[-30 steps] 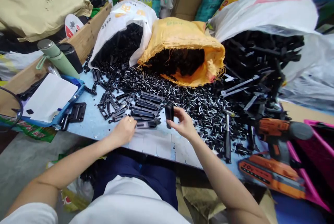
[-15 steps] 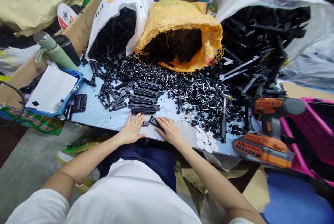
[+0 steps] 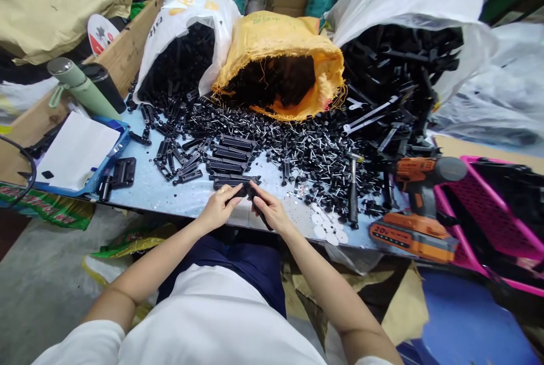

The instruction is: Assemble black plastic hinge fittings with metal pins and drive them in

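Observation:
My left hand (image 3: 217, 208) and my right hand (image 3: 270, 211) meet just above the near edge of the blue table (image 3: 170, 192), fingers closed. Together they grip a black plastic part (image 3: 246, 194) between them; a black strip of it reaches down past my right hand. Just beyond my hands lies a neat stack of long black plastic pieces (image 3: 232, 162). A wide heap of small black parts with metal pins (image 3: 314, 152) spreads behind and to the right.
Three open sacks lie at the back: white (image 3: 187, 30), yellow (image 3: 283, 53), and a clear bag of long black parts (image 3: 403, 47). A hammer (image 3: 352, 189) and orange drill (image 3: 419, 206) are at right, beside a pink crate (image 3: 497, 217). A green bottle (image 3: 80, 87) and blue tray with paper (image 3: 76, 152) sit left.
My right hand brought a black part down to the table edge, both hands pressed flat there, and now both have lifted and closed on the black part between them.

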The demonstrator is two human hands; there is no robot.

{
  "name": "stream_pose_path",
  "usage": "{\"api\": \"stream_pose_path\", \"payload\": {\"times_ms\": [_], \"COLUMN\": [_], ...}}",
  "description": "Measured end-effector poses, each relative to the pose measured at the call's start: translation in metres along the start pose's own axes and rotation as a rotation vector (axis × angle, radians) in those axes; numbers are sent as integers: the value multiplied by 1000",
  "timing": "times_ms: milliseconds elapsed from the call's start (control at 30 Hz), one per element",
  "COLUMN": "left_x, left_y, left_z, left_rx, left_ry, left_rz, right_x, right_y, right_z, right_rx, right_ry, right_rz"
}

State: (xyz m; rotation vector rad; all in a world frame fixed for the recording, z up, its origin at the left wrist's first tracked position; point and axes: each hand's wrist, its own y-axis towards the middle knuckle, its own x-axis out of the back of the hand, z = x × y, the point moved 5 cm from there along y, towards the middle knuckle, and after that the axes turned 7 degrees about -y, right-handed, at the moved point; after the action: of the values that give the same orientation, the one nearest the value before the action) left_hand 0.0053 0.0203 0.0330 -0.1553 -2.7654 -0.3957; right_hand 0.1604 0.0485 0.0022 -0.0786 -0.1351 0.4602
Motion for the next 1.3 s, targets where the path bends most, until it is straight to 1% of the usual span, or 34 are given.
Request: {"api": "stream_pose_path", "payload": {"times_ms": [67, 167, 267, 367, 467, 567, 667, 733, 767, 833, 933, 1000, 1033, 1100, 1133, 1167, 1200, 1233, 1267, 1300], "left_x": [2, 3, 2, 4, 2, -3, -10, -12, -13, -12, -8, -9, -12, -19, -22, -24, -25, -27, -29, -34], "left_y": [1, 4, 6, 5, 2, -1, -3, -5, -6, -5, -3, -3, -4, -11, -17, -23, -28, -31, -31, -29], "left_z": [-8, -15, -21, -25, -28, -33, -41, -46, -49, -53, -50, -42, -35, -18, -10, -4, -1, 0, -2, -5], "left_rx": [-26, -32, -45, -63, -63, -87, -138, -184, -208, -251, -264, -237, -197, -67, 6, 67, 103, 108, 81, 26], "left_ry": [-28, -12, 11, 38, 84, 81, 63, 68, 69, 58, 28, 3, -13, -37, -23, 20, 97, 206, 332, 454], "left_rz": [28, 53, 66, 60, 53, -44, -225, -330, -351, -341, -307, -279, -264, -273, -298, -329, -350, -341, -276, -155], "right_x": [1, 0, 2, 8, 14, 12, 4, -4, -7, -12, -17, -21, -22, -23, -19, -10, 6, 30, 60, 95], "right_y": [-1, -4, -6, -7, -8, -12, -17, -22, -24, -27, -31, -30, -29, -23, -19, -14, -8, -1, 8, 17], "right_z": [5, 8, 11, 15, 21, 28, 33, 34, 34, 33, 29, 24, 21, 17, 15, 14, 13, 12, 12, 12], "right_rx": [-14, -55, -53, 0, 114, 204, 241, 260, 267, 280, 290, 276, 265, 263, 273, 286, 297, 296, 280, 246], "right_ry": [17, 105, 130, 29, -147, -238, -221, -226, -240, -270, -286, -275, -274, -336, -410, -505, -610, -714, -803, -875], "right_rz": [-8, -10, -24, 19, 60, 14, -107, -161, -173, -190, -237, -251, -241, -155, -101, -65, -68, -116, -210, -342]}}
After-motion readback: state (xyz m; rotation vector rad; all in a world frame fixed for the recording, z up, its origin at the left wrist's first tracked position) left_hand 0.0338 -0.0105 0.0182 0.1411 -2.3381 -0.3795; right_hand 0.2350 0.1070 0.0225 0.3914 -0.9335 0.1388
